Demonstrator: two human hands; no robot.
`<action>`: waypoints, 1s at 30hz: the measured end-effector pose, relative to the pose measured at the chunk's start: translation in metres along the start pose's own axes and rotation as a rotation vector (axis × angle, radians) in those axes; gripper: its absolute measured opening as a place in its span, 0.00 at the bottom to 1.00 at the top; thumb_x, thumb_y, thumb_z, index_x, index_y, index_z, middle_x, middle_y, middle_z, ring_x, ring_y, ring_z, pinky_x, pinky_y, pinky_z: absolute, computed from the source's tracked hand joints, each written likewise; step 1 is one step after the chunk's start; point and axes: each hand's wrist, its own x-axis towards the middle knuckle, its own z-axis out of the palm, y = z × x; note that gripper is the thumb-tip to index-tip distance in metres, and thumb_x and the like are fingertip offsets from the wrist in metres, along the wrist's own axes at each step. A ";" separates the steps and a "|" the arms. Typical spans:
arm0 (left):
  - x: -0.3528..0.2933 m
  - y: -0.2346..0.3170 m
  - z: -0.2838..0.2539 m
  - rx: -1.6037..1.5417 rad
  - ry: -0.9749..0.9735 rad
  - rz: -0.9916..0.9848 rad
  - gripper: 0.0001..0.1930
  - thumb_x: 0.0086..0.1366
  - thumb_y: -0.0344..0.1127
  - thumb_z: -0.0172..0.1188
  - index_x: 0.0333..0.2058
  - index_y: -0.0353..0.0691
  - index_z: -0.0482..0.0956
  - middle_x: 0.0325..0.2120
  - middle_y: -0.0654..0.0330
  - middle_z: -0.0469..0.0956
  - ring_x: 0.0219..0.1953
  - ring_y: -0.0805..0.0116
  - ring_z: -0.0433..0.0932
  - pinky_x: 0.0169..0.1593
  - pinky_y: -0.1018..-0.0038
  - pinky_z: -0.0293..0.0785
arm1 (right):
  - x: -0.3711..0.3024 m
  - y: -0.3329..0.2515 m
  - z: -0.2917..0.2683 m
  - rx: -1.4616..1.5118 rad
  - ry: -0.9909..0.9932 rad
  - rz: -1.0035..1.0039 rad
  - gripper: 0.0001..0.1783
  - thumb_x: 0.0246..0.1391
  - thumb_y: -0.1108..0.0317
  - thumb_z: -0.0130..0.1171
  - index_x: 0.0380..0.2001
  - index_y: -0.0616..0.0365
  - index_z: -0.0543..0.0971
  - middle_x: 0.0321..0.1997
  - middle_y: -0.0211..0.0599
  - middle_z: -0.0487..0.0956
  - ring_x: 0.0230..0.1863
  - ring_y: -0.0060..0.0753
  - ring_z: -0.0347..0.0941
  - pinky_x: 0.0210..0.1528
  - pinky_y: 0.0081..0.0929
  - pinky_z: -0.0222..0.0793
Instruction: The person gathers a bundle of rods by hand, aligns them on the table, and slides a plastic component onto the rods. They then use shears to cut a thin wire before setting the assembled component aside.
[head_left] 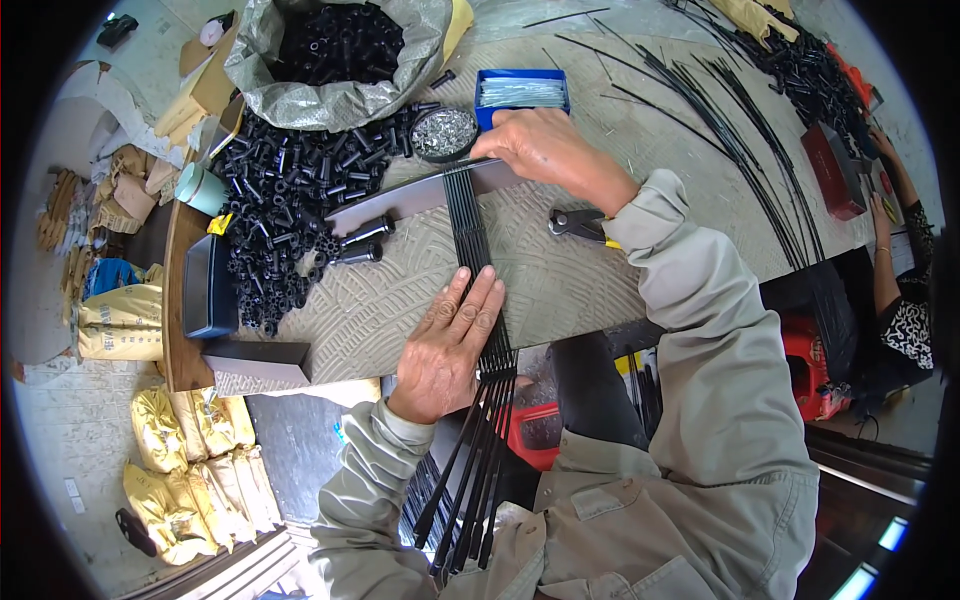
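Observation:
A flat row of thin black rods (465,215) runs from a long grey-brown metal bar (400,200) across the table edge toward my lap. My left hand (445,350) lies on the row with its fingers stretched out, pressing the rods near the edge. At the far end of the rods, my right hand (555,150) is bent down by the bar, fingers drawn together; whatever is between them is hidden. Just beyond it are a blue box (488,120) of thin pale sticks and a round black dish (416,150) of small shiny metal pieces.
Black tubular plastic parts (290,190) are heaped at the left below an open woven sack (345,112). Nippers (575,222) lie right of the rods. Loose black rods (720,130) spread across the right side, where another person's hands (882,215) work beside a dark red box (835,170).

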 end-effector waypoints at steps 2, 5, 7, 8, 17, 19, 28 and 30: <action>0.001 -0.001 0.000 0.005 -0.003 0.006 0.45 0.44 0.60 0.61 0.53 0.31 0.63 0.55 0.47 0.61 0.59 0.47 0.57 0.58 0.62 0.57 | 0.002 0.001 0.003 0.002 -0.004 -0.036 0.06 0.47 0.68 0.54 0.29 0.46 0.79 0.23 0.34 0.72 0.29 0.43 0.72 0.28 0.38 0.63; 0.000 -0.001 0.001 -0.005 0.002 0.004 0.46 0.44 0.62 0.59 0.54 0.31 0.62 0.55 0.48 0.61 0.59 0.48 0.57 0.59 0.59 0.55 | 0.003 0.000 0.008 0.037 0.016 -0.042 0.06 0.47 0.68 0.54 0.30 0.47 0.78 0.24 0.33 0.72 0.29 0.43 0.72 0.29 0.38 0.63; 0.001 0.000 0.001 -0.009 0.005 0.004 0.46 0.44 0.63 0.59 0.54 0.31 0.62 0.56 0.48 0.61 0.59 0.48 0.57 0.60 0.58 0.53 | 0.004 -0.001 0.009 0.101 0.059 -0.022 0.06 0.48 0.69 0.54 0.31 0.50 0.76 0.24 0.33 0.72 0.30 0.42 0.71 0.29 0.38 0.63; 0.001 0.002 0.000 0.031 -0.012 -0.009 0.46 0.44 0.63 0.58 0.55 0.33 0.62 0.56 0.50 0.60 0.60 0.50 0.56 0.60 0.56 0.51 | 0.004 -0.001 0.010 0.102 0.060 -0.020 0.06 0.48 0.69 0.54 0.31 0.50 0.76 0.24 0.33 0.72 0.30 0.42 0.71 0.29 0.38 0.63; 0.000 0.005 0.002 0.097 -0.041 -0.044 0.46 0.45 0.65 0.55 0.56 0.37 0.61 0.58 0.55 0.58 0.61 0.55 0.55 0.61 0.50 0.43 | 0.006 0.004 0.013 0.109 0.022 -0.104 0.04 0.47 0.71 0.54 0.28 0.54 0.71 0.28 0.34 0.74 0.30 0.43 0.72 0.29 0.37 0.64; 0.001 0.005 0.002 0.108 -0.045 -0.042 0.46 0.45 0.65 0.55 0.56 0.37 0.61 0.58 0.55 0.58 0.61 0.55 0.55 0.61 0.51 0.43 | 0.007 0.004 0.012 0.108 0.032 -0.124 0.06 0.46 0.72 0.54 0.29 0.54 0.70 0.28 0.36 0.75 0.29 0.43 0.73 0.27 0.37 0.65; 0.001 0.005 0.003 0.133 -0.044 -0.044 0.46 0.45 0.67 0.54 0.56 0.37 0.62 0.58 0.54 0.59 0.60 0.55 0.57 0.62 0.53 0.42 | 0.007 -0.009 0.014 -0.055 0.106 -0.134 0.09 0.46 0.74 0.52 0.34 0.55 0.69 0.26 0.40 0.77 0.26 0.43 0.74 0.23 0.36 0.67; 0.001 0.005 0.005 0.139 -0.047 -0.039 0.46 0.45 0.67 0.54 0.56 0.37 0.62 0.57 0.54 0.60 0.60 0.55 0.57 0.62 0.54 0.42 | 0.008 -0.008 0.017 -0.052 0.130 -0.181 0.10 0.45 0.74 0.51 0.34 0.55 0.69 0.26 0.40 0.77 0.27 0.43 0.75 0.23 0.36 0.67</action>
